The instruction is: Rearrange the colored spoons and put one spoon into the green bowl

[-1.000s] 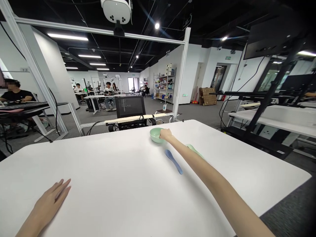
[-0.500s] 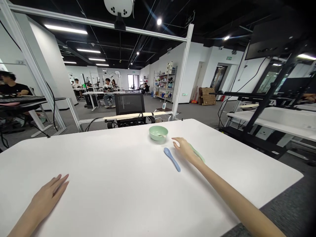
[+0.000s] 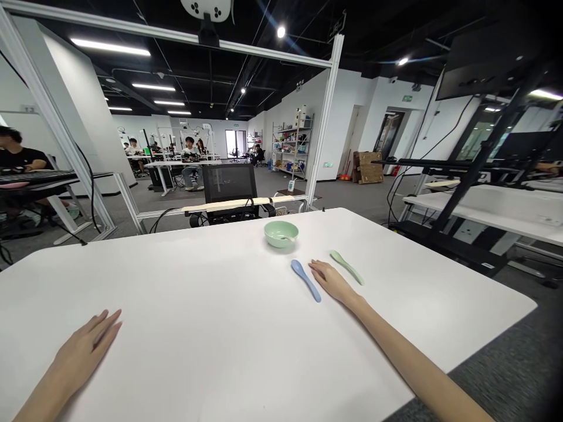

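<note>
A pale green bowl point(image 3: 281, 234) stands near the far edge of the white table point(image 3: 211, 316). In front of it lie a blue spoon point(image 3: 305, 279) and a green spoon point(image 3: 347, 267), side by side. My right hand point(image 3: 332, 280) lies between the two spoons, fingers stretched out and holding nothing, just right of the blue spoon. My left hand point(image 3: 85, 349) rests flat and open on the table at the near left, far from the bowl and spoons.
A black office chair point(image 3: 231, 186) and a metal frame point(image 3: 323, 123) stand behind the table. People sit at desks at the far left and back. A second white desk point(image 3: 492, 214) with a black stand is on the right.
My right hand has left the bowl's rim and drawn back toward me, ending between the two spoons. The green spoon, hidden under my arm before, now shows. My left hand has stayed put.
</note>
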`<state>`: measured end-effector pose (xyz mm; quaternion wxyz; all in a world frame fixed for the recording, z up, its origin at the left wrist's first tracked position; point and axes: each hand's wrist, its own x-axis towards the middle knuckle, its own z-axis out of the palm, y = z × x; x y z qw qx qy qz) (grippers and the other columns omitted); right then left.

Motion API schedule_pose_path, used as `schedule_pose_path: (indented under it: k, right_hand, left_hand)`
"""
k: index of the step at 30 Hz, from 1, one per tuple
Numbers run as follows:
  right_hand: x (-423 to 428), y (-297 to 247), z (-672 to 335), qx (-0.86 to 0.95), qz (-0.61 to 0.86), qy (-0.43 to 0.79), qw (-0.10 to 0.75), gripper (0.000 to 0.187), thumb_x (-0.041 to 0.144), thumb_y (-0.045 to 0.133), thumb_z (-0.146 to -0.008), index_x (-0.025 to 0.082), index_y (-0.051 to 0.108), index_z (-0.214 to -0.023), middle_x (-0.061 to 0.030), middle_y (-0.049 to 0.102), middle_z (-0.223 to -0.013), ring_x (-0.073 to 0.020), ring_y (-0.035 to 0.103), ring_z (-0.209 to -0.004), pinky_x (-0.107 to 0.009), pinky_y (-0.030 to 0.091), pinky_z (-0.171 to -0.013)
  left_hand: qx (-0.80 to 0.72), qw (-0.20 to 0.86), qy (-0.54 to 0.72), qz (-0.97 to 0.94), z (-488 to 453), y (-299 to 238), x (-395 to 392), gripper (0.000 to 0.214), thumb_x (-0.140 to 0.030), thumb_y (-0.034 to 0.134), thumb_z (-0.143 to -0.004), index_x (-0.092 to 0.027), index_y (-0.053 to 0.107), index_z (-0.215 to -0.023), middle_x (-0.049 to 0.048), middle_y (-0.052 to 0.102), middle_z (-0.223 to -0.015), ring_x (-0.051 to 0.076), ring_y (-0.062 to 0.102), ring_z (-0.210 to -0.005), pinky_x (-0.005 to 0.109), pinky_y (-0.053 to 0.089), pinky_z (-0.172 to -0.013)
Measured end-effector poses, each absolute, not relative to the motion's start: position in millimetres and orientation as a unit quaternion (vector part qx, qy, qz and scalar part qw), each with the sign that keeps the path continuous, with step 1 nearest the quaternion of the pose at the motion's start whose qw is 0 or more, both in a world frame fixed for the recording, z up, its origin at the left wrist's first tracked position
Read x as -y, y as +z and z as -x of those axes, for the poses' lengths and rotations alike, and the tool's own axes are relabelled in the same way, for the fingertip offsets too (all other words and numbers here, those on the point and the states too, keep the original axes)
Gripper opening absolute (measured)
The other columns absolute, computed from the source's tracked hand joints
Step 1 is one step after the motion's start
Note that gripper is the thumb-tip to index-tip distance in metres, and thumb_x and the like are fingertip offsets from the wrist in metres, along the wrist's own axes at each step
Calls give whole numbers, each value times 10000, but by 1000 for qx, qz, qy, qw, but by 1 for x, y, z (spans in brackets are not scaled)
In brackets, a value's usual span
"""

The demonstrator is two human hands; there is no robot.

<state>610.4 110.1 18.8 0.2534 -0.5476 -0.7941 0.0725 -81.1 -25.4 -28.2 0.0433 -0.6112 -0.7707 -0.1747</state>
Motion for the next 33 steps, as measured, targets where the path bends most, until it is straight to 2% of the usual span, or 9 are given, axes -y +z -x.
schedule_pose_path:
  k: [8, 18, 23, 25, 28, 31, 33]
  right_hand:
    - [-109, 22, -611, 795, 544, 75, 257, 446, 290, 431, -1040, 136, 750, -1312, -181, 678, -1436, -332, 568, -1425, -494, 443, -1199]
    - [-111, 23, -612, 796, 548, 51, 252, 446, 289, 433, -1034, 136, 729, -1330, -187, 667, -1449, -335, 570, -1416, -492, 443, -1190]
    - [-144, 65, -592, 775, 564, 12, 287, 405, 240, 466, -1019, 189, 718, -1332, -149, 732, -1337, -293, 660, -1266, -445, 493, -1105]
    - [-165, 92, -576, 788, 559, 9, 257, 380, 214, 486, -1012, 163, 735, -1295, -147, 752, -1294, -270, 690, -1185, -379, 498, -1063]
    - [-198, 128, -550, 800, 581, 26, 149, 336, 185, 501, -1003, 152, 781, -1188, -122, 791, -1208, -233, 717, -1084, -284, 494, -963]
    - [-222, 145, -528, 798, 594, 42, 92, 290, 202, 540, -987, 148, 816, -1062, -101, 826, -938, -227, 742, -938, -270, 497, -860]
    - [-232, 146, -517, 793, 603, 44, 76, 253, 221, 595, -966, 142, 822, -1044, -94, 803, -784, -236, 747, -886, -280, 497, -832]
  left_hand:
    - [785, 0, -180, 592, 75, -22, 27, 886, -688, 269, -880, -125, 616, -1469, 177, 562, -1597, 380, 452, -1532, 548, 382, -1257]
    - [773, 31, -199, 602, 76, -25, 27, 783, -650, 328, -896, -163, 679, -1397, 163, 637, -1526, 364, 526, -1482, 566, 484, -1177]
    - [772, 34, -194, 604, 74, -24, 27, 804, -647, 317, -895, -134, 682, -1395, 173, 630, -1528, 373, 520, -1484, 555, 454, -1206]
    - [774, 31, -192, 603, 74, -24, 28, 805, -653, 314, -900, -141, 673, -1407, 170, 620, -1539, 373, 513, -1490, 560, 463, -1197]
    - [776, 37, -191, 600, 72, -21, 29, 760, -634, 336, -905, -172, 680, -1400, 142, 636, -1529, 358, 538, -1472, 548, 477, -1189]
    - [776, 34, -186, 601, 67, -16, 32, 745, -610, 340, -916, -159, 680, -1402, 149, 630, -1532, 357, 537, -1474, 535, 463, -1205]
    - [778, 28, -186, 599, 62, -13, 34, 752, -611, 335, -920, -156, 674, -1413, 154, 619, -1543, 363, 523, -1484, 540, 456, -1211]
